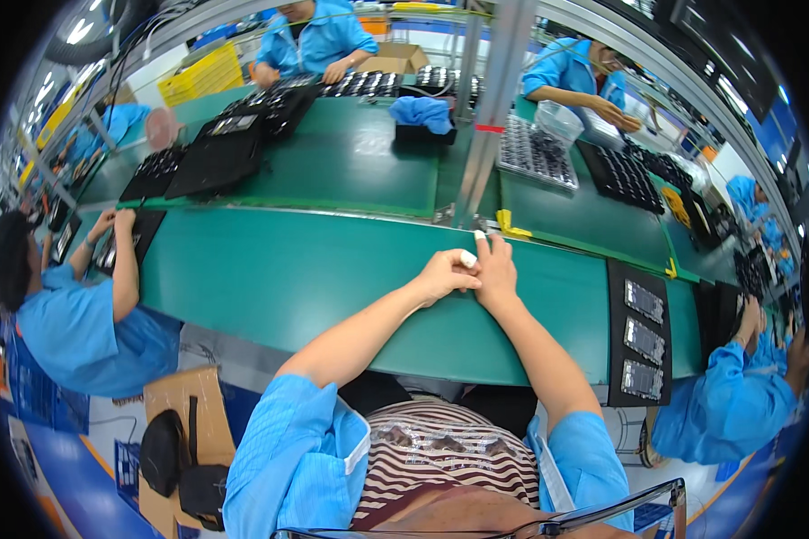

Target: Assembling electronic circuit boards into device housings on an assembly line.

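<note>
Both of my hands meet over the green bench, close to its far edge. My left hand [444, 278] has its fingers curled in, its tips against the other hand; a white finger cot [468, 259] covers one fingertip. What those fingers pinch, if anything, is too small to make out. My right hand [497, 271] points away from me with fingers stretched out, and a second white cot [480, 235] caps one of them. Its thumb is mostly hidden where the hands touch. Off to the right lies a black tray [617, 359] carrying three phone-sized electronic assemblies [643, 340].
A metal post [485, 162] rises just beyond my hands, with yellow tape [511, 225] near its foot. Across the divider sit a black box with blue cloth [422, 113], black part trays [625, 175] and a clear tray [535, 154]. Blue-clad people work on both sides and opposite.
</note>
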Motion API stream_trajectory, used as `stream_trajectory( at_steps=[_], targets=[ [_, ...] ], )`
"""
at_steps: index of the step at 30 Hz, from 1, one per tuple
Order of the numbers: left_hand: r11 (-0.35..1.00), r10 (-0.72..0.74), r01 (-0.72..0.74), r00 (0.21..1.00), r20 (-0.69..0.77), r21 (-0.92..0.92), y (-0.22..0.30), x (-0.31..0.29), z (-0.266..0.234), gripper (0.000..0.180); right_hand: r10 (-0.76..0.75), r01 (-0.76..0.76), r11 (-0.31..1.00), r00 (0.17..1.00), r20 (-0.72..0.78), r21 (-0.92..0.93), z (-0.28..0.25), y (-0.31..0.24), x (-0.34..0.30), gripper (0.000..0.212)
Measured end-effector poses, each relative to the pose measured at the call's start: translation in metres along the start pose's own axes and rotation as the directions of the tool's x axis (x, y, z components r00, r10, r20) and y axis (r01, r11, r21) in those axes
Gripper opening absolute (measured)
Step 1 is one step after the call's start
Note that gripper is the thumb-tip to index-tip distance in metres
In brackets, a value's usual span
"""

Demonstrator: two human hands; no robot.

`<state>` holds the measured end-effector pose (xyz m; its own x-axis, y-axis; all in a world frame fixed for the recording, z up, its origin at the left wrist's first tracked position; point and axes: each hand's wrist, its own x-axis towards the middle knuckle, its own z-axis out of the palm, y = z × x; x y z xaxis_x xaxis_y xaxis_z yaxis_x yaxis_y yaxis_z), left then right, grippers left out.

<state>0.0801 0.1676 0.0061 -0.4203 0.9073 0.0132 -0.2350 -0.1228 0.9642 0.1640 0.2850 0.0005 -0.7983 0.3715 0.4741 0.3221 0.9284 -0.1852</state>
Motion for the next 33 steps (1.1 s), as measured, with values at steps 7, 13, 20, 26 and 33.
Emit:
stream_trajectory(
  at_steps=[7, 13, 20, 26, 33],
  targets=[
    [0.992, -0.004, -0.001, 0.999, 0.035, 0.126, -0.006, -0.004, -0.007, 0.011, 0.121, -0.118, 0.983, 0.993, -0.013, 0.139, 0.009, -0.002, 0.006, 0.034],
    [0.978, 0.168, -0.148, 0.976, -0.135, 0.147, -0.008, -0.006, -0.010, 0.030, 0.105, -0.132, 0.903, 0.991, 0.088, 0.409, -0.008, -0.007, 0.004, 0.038],
    [0.912, 0.333, -0.294, 0.938, -0.098, 0.285, -0.023, -0.008, 0.017, 0.043, 0.149, -0.193, 0.860, 0.980, 0.131, 0.473, -0.001, -0.003, 0.009, 0.034],
    [0.977, 0.158, -0.146, 0.985, -0.065, 0.156, -0.022, -0.028, 0.034, 0.067, 0.222, -0.246, 0.860, 0.969, 0.105, 0.448, 0.002, -0.005, 0.012, 0.031],
    [0.996, 0.069, -0.066, 0.997, -0.044, 0.053, -0.008, -0.049, 0.048, 0.071, 0.294, -0.224, 0.783, 0.955, -0.028, 0.580, 0.011, -0.008, 0.012, 0.037]
  ],
)
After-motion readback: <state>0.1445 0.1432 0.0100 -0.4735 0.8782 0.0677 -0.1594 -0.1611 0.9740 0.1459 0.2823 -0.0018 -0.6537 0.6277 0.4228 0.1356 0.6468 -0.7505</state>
